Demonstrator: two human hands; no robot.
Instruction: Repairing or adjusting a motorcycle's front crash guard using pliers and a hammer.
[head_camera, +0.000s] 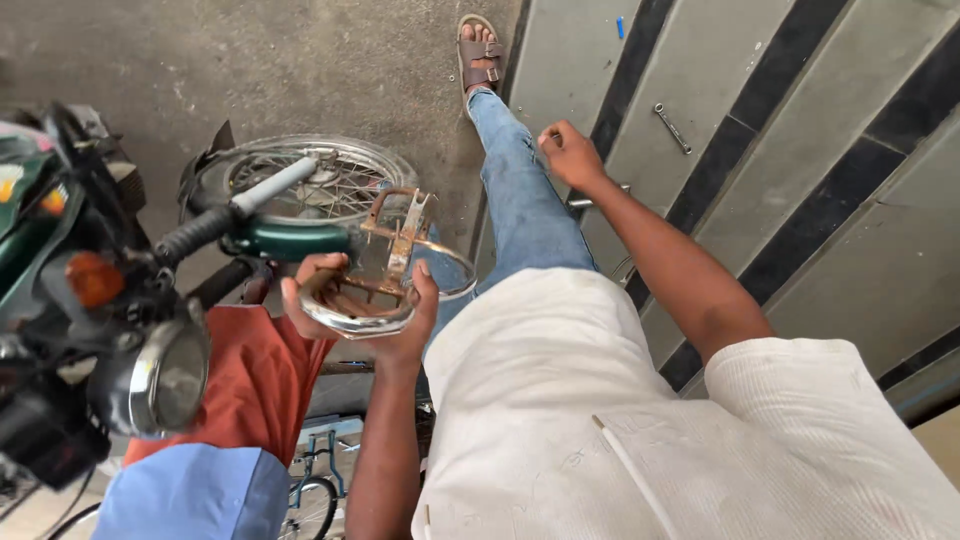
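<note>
My left hand (395, 315) holds a round chrome headlamp shell (352, 300) with a rusty metal bracket (398, 232) sticking up from it. The shell sits in front of my chest, above a motorcycle's front wheel (310, 178). My right hand (570, 153) is stretched out over my jeans-clad knee (520, 190); its fingers are curled and seem to pinch something small that I cannot make out. A silver wrench (672, 128) lies on the tiled floor just beyond that hand.
A motorcycle with handlebar grip (205, 228), orange indicator (92, 278) and round headlamp (170, 375) stands at the left. Another person in an orange and blue top (240, 400) crouches beside it. My sandalled foot (480, 50) rests on concrete. Grey tiles with black stripes (830, 210) lie to the right.
</note>
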